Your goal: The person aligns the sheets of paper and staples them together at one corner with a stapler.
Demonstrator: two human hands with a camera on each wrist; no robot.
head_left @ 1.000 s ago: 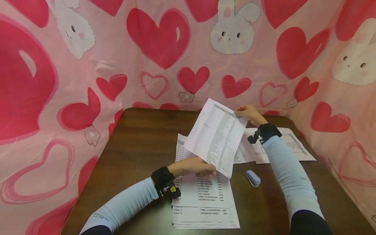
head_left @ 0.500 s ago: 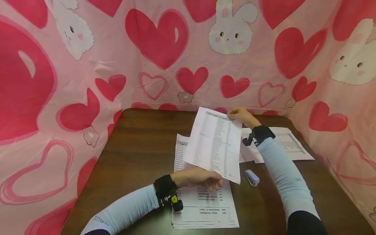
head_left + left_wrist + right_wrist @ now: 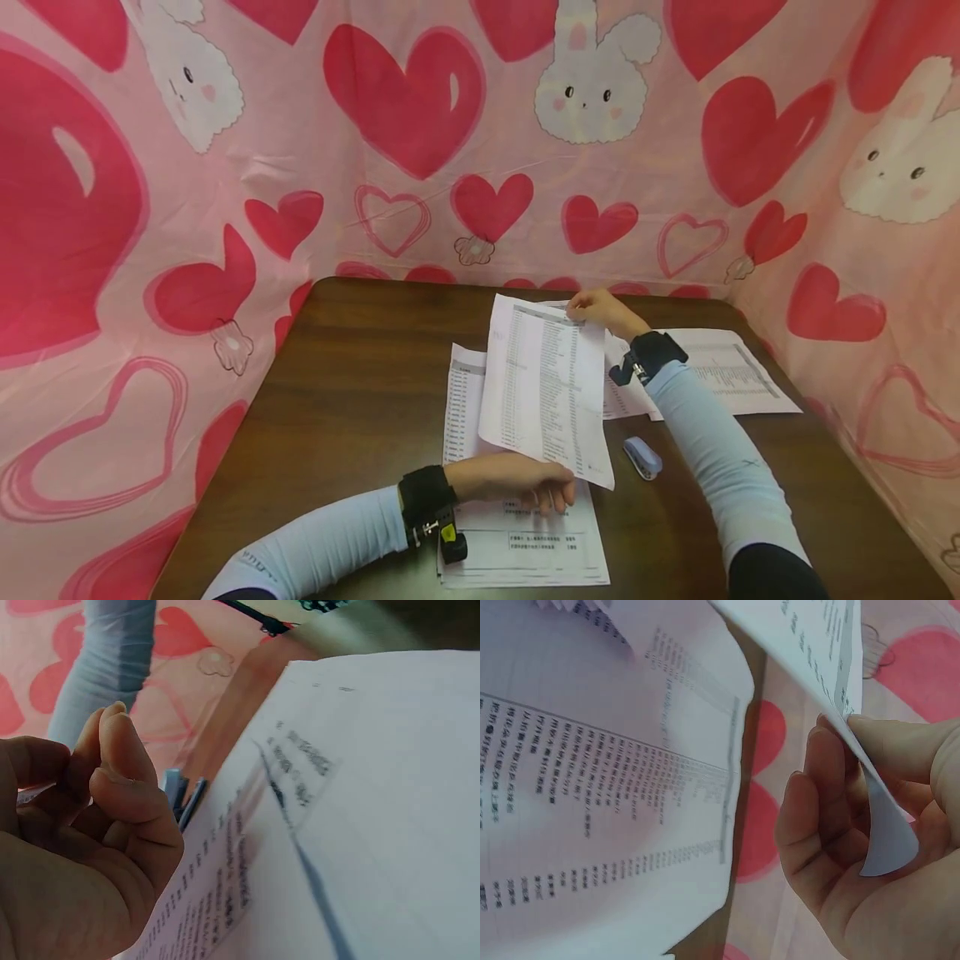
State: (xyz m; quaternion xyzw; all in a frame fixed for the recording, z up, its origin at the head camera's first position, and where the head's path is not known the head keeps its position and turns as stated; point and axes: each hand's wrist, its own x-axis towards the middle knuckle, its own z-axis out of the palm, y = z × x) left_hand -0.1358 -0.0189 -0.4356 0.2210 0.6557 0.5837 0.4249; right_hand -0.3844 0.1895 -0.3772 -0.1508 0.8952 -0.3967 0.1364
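Observation:
My right hand (image 3: 606, 312) pinches the top right corner of a printed sheet (image 3: 543, 375), held tilted over the pile of papers. In the right wrist view, the corner of this sheet (image 3: 891, 829) bends back between the thumb and fingers. My left hand (image 3: 534, 483) is at the sheet's lower edge, with its fingers loosely curled. The left wrist view shows this left hand (image 3: 90, 840) beside the printed pages, with no sheet plainly between its fingertips. Below lies the pile of printed papers (image 3: 543, 567), partly hidden by the raised sheet and left hand.
A small lilac stapler (image 3: 642, 458) lies right of the pile on the dark wooden table (image 3: 360, 392). More printed sheets (image 3: 723, 371) are spread at the back right, partly behind the right forearm. A pink curtain (image 3: 420, 225) with hearts and rabbits stands behind the table.
The right hand has brought the sheet down and leftward, turning it more upright in line with the pile. The left hand has moved down and slightly right along with the sheet's lower edge.

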